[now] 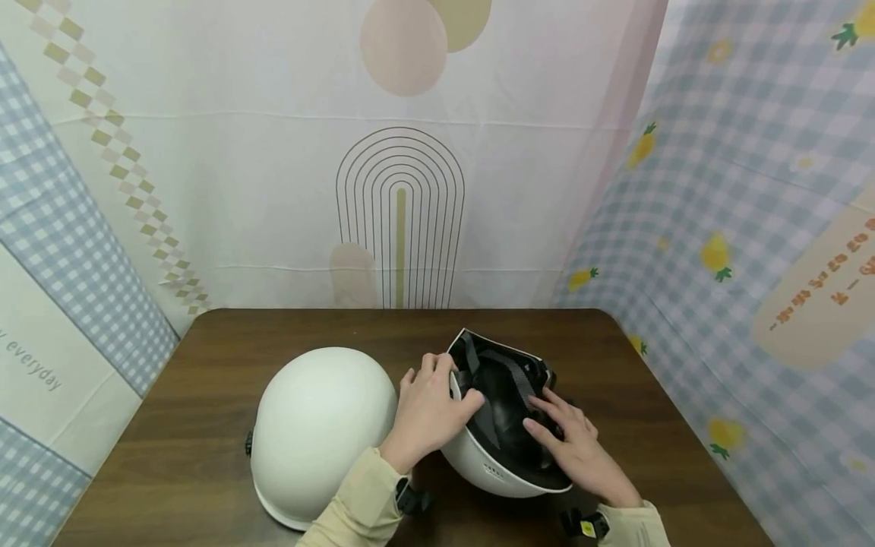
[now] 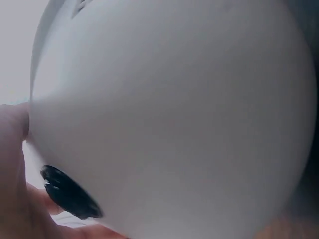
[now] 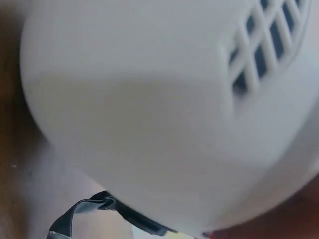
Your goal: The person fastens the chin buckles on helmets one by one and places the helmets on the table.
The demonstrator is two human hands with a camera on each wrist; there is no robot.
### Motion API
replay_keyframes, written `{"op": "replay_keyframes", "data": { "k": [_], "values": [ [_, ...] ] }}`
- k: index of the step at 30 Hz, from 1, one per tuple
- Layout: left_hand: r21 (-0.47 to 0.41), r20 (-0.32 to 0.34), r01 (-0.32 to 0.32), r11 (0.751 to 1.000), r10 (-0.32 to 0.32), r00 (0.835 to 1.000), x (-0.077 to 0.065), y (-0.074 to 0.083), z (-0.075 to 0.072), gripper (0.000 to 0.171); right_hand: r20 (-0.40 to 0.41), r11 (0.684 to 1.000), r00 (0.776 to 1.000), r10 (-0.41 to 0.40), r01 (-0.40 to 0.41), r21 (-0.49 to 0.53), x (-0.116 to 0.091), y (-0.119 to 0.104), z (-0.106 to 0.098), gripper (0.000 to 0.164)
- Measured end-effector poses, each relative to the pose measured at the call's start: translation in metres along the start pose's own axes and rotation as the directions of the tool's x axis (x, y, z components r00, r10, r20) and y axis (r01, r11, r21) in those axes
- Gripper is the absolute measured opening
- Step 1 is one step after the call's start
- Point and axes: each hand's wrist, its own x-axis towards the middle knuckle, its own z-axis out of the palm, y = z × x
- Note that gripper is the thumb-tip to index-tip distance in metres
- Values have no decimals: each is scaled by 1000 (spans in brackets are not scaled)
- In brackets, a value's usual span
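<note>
Sleeves [image 1: 358, 494]: pale yellow, both poking in at the bottom of the head view
Wrist cams [image 1: 412, 497]: little black units, one per wrist
Right hand [image 1: 574, 444]: not clenched, fingers loose and spread, tips resting on the black padding [image 1: 502, 395] inside the upturned helmet [image 1: 475, 460]; its own wrist view only gets the shell, so yeah, no fingers there
Domed helmet [image 1: 324, 429]: the other white one, crown up, sitting left of the upturned one, with a black knob [image 1: 249, 443] sticking out on its far left
Left hand [image 1: 427, 410]: grasping the upturned helmet by its left side, thumb over the rim; the left wrist view catches some fingers next to a black dial [image 2: 70, 193] on the shell
Upturned helmet: white, hollow side up, tipped a bit, on the right half of the table [image 1: 581, 342] between both hands
Vent [image 3: 264, 47]: lattice kind, on the upturned helmet's shell
Strap [image 3: 87, 205]: dark, hanging by that shell in the right wrist view
Table: dark brown wood, rounded far corners
Back cloth [image 1: 266, 190]: whitish, with a line-drawn arch
Side cloth [image 1: 683, 175]: blue check with pineapples, on the right
</note>
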Motion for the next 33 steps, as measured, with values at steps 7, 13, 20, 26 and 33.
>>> {"op": "replay_keyframes", "data": {
  "k": [7,13,20,26,33],
  "values": [
    [2,55,5,1000,-5,998,-6,-13,5,26,-77,997,994,-84,83,-7,-9,-7,-4,58],
    [69,83,-3,998,-3,997,-11,-21,12,28,-110,992,986,-125,123,-26,-10,-14,-8,55],
    [69,87,7,998,-13,996,-14,-24,14,38,-115,990,983,-142,144,8,-10,-16,-12,52],
    [-9,119,53,999,-51,992,-16,-23,15,45,-133,989,985,-114,125,78,-13,-16,-19,51],
    [-21,78,0,1000,2,997,-17,-20,16,66,-387,936,921,-44,174,307,-13,-16,-21,42]
  ]
}}
